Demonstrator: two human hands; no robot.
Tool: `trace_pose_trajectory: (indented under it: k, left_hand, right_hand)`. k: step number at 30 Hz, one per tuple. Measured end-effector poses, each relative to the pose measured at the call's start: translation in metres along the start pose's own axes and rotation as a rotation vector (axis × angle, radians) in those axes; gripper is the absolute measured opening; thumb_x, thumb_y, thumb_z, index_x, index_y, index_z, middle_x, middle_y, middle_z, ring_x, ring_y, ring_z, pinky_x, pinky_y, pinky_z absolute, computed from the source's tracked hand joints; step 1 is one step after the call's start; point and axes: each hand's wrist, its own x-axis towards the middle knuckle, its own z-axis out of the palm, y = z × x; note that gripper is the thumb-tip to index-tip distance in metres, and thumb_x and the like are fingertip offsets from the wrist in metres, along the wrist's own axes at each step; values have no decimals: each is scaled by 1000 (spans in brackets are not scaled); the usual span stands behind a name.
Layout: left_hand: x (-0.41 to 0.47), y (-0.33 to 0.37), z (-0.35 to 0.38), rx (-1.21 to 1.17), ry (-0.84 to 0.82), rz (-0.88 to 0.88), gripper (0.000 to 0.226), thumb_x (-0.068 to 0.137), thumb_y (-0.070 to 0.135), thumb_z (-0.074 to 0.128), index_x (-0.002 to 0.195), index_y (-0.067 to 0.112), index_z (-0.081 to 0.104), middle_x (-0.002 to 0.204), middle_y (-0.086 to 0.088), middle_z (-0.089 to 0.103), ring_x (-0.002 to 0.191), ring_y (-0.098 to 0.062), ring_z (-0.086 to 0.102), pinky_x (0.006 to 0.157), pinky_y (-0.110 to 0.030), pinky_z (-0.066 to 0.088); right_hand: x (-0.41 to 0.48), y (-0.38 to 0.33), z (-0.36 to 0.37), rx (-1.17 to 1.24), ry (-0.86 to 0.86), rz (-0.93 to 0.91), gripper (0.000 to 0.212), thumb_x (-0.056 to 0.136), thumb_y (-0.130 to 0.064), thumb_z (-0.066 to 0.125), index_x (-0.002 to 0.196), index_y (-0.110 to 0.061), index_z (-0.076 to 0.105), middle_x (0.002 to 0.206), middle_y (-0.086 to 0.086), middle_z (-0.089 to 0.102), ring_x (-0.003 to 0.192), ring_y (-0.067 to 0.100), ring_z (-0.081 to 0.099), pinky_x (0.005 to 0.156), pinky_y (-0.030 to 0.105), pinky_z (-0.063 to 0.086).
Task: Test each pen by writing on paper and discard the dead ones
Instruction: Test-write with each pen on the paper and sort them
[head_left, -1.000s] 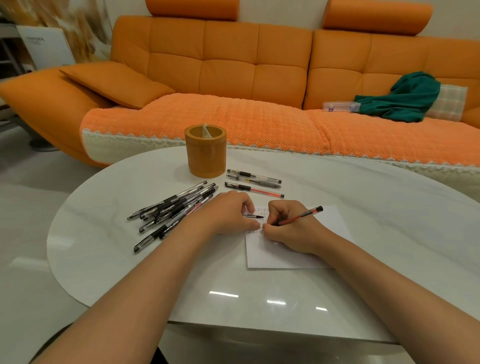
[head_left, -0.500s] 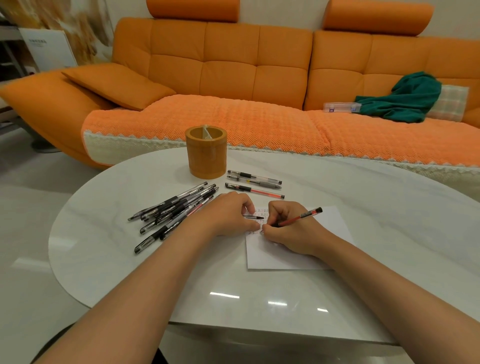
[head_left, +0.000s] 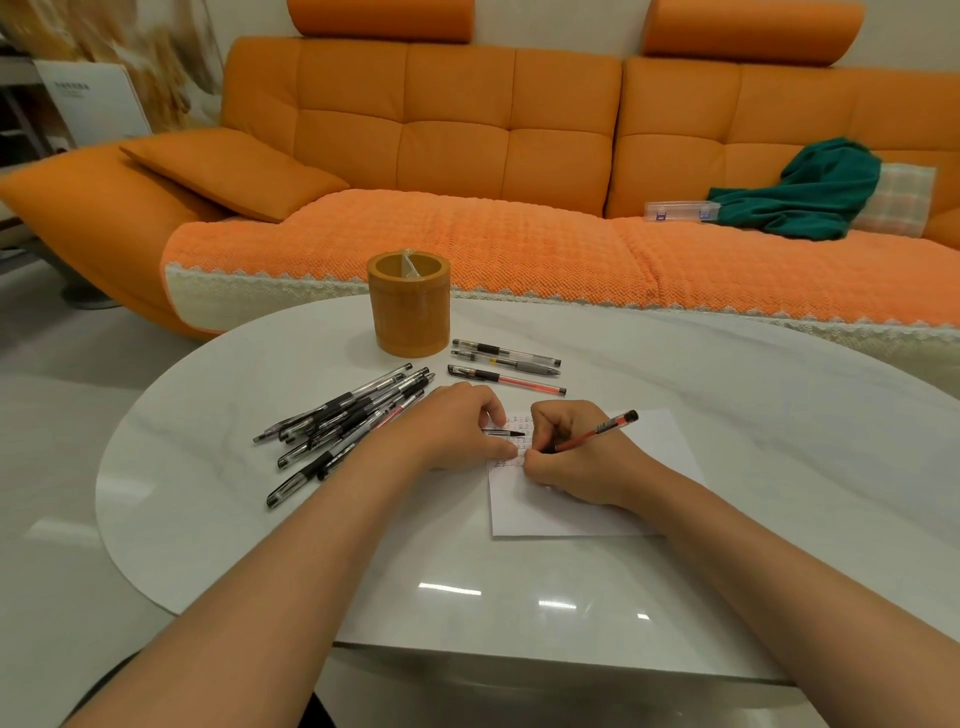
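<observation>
Head view: both forearms reach over a white table (head_left: 234, 519) to a sheet of paper (head_left: 597, 504), with an orange sofa (head_left: 467, 130) behind.
Right hand (head_left: 576, 462): fingers curled round a red pen (head_left: 595, 431), its tip down on the paper's upper left among small rows of test marks.
Left hand (head_left: 452, 428): rests on the paper's left edge just beside the right hand, pinching a short dark-tipped piece that I take to be the cap (head_left: 504, 432).
Pen pile (head_left: 348, 421): a loose heap of dark pens left of the paper, running under the left wrist.
Three pens (head_left: 506, 366): lie side by side beyond the paper, near the pen holder (head_left: 409, 312); whether they are keepers or dead ones cannot be told.
Step in hand: a writing test seems under way; the marks are too small to show whether this stroke leaves ink.
Risk, misjudging: the marks are crowded, so a faint or skipping line could be read as a good one.
Risk, mixing: the heap and the row are close, and a tested pen dropped carelessly could land in the wrong group.
Risk, scattering: the left wrist touches the heap, so a quick pull back could roll pens towards the table edge.
Risk, paper: if the left hand lifts mid-stroke, the sheet may slide on the glossy top.
</observation>
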Motion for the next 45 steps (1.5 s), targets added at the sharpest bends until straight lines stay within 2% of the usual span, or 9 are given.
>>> trace_pose_trajectory:
  k: [9, 14, 18, 22, 24, 26, 28, 33, 45]
  left_hand:
    - [-4, 3, -2, -10, 2, -5, 34, 80, 50, 76, 106, 33, 61, 101, 11, 56, 91, -7, 55, 83, -33, 52]
    - [-9, 2, -4, -33, 17, 25, 34, 84, 50, 72, 111, 31, 63, 102, 11, 58, 89, -5, 57, 76, -26, 50]
    - [-14, 3, -10, 7, 53, 50, 24, 90, 37, 71, 113, 30, 69, 97, 16, 61, 83, -2, 57, 66, -17, 42]
    - [-16, 5, -10, 58, 95, 79, 14, 92, 29, 70, 105, 29, 74, 92, 19, 62, 79, 1, 55, 63, -13, 39]
    - [-17, 5, -12, 39, 109, 70, 14, 94, 29, 67, 105, 30, 75, 95, 21, 65, 86, -1, 58, 72, -18, 47]
    - [-18, 5, -15, 38, 129, 58, 18, 97, 29, 62, 110, 31, 75, 103, 18, 68, 94, -3, 60, 82, -24, 50]
    - [-19, 4, -18, 22, 145, 53, 20, 99, 26, 59, 113, 29, 74, 105, 14, 68, 92, -2, 58, 80, -21, 47]
    - [-19, 3, -23, -23, 180, 18, 20, 100, 25, 57, 112, 27, 73, 103, 11, 67, 93, -6, 58, 84, -28, 49]
    - [-23, 12, -23, -43, 137, 36, 18, 100, 27, 57, 109, 27, 73, 96, 13, 66, 87, -7, 60, 74, -23, 48]
  right_hand:
    - [-2, -4, -9, 425, 263, 107, 11, 85, 7, 66, 80, 1, 57, 59, 12, 53, 47, 18, 43, 43, 25, 35]
    - [-4, -3, -14, 245, 227, 43, 24, 92, 2, 62, 100, -15, 77, 72, -7, 68, 54, 14, 54, 53, 21, 46]
    - [-6, -2, -26, 207, 161, 57, 55, 94, 18, 40, 129, -18, 63, 101, 11, 71, 60, 23, 64, 46, 25, 45]
    - [-1, -17, -29, 557, 219, 246, 56, 94, 16, 28, 125, -11, 65, 110, 19, 68, 69, 28, 69, 59, 43, 60]
    - [0, -21, -34, 593, 237, 269, 54, 94, 13, 27, 118, -11, 68, 112, 19, 66, 65, 28, 67, 57, 40, 58]
    - [-1, -22, -37, 441, 239, 219, 43, 98, 6, 34, 109, -19, 68, 109, 12, 66, 59, 23, 62, 53, 35, 52]
    - [-1, -20, -38, 165, 233, 156, 26, 99, -7, 50, 106, -30, 59, 105, 0, 68, 61, 21, 63, 60, 34, 53]
    - [2, -14, -32, -308, 211, 82, 27, 94, -19, 61, 108, -40, 67, 101, -18, 71, 75, 0, 57, 68, 27, 46]
    - [0, -18, -25, -409, 141, 60, 31, 94, -15, 56, 107, -37, 72, 105, -19, 70, 87, 2, 56, 75, 26, 47]
